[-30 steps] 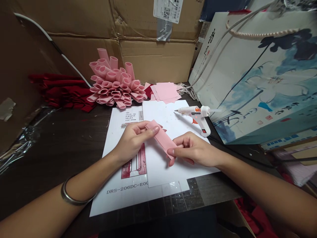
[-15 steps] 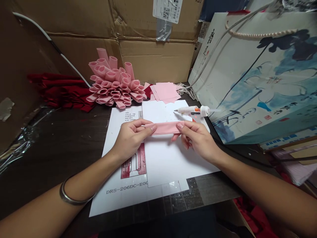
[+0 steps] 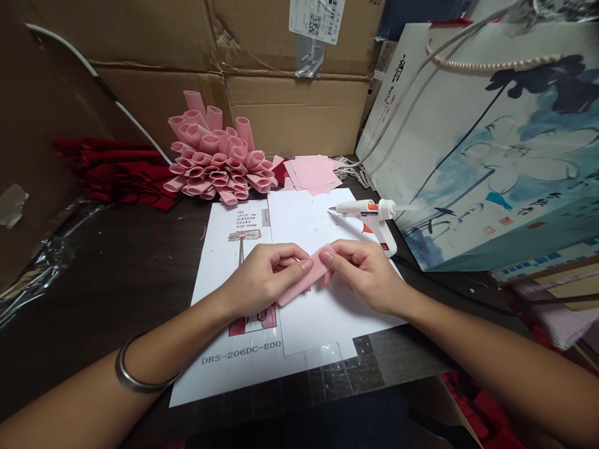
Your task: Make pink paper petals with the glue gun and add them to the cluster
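Pink paper strip (image 3: 303,280) gripped by left hand (image 3: 264,277) and right hand (image 3: 365,269), upper end partly hidden.

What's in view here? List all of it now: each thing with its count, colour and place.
rolled paper flower: 1, pink, at the back of the table
paper squares: a loose stack, pale pink, right of the flower
folded red material: several layers, dark red, left of the flower
hot glue gun: 1, white and orange, lying on the white sheet's right edge
white sheet: 1, white, on the printed sheet
printed sheet: 1, white, under the hands
gift bag: 1, white and blue, right
cardboard boxes: brown, behind everything
table: 1, dark, under it all
pink paper strip: 1, pink, between the hands
left hand: 1, pinching the strip, silver bangle on the wrist
right hand: 1, pinching the strip
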Demonstrator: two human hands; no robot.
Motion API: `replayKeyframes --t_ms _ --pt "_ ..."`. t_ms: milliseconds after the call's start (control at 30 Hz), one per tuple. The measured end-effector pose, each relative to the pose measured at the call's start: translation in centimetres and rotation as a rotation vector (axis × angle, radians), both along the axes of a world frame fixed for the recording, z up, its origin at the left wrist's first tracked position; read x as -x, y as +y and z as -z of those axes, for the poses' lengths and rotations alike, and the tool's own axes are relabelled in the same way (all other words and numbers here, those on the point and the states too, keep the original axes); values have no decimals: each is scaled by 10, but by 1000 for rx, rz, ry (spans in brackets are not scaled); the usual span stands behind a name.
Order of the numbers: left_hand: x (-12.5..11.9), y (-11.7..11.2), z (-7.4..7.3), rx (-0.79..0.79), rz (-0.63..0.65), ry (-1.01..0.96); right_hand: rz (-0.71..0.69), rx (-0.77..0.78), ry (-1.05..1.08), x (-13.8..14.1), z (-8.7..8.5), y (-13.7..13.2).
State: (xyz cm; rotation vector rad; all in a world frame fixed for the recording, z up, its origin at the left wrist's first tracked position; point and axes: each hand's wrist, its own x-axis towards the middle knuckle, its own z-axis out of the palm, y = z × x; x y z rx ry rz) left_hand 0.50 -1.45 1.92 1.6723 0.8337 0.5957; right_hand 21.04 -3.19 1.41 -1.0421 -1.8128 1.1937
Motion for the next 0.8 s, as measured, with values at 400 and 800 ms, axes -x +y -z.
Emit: replayKeyframes --t_ms 400,800 --pt "-4 -6 0 63 -3 8 -2 -24 -101 2 0 0" --pt "-5 -7 -1 44 34 -44 -97 -118 -135 3 2 2"
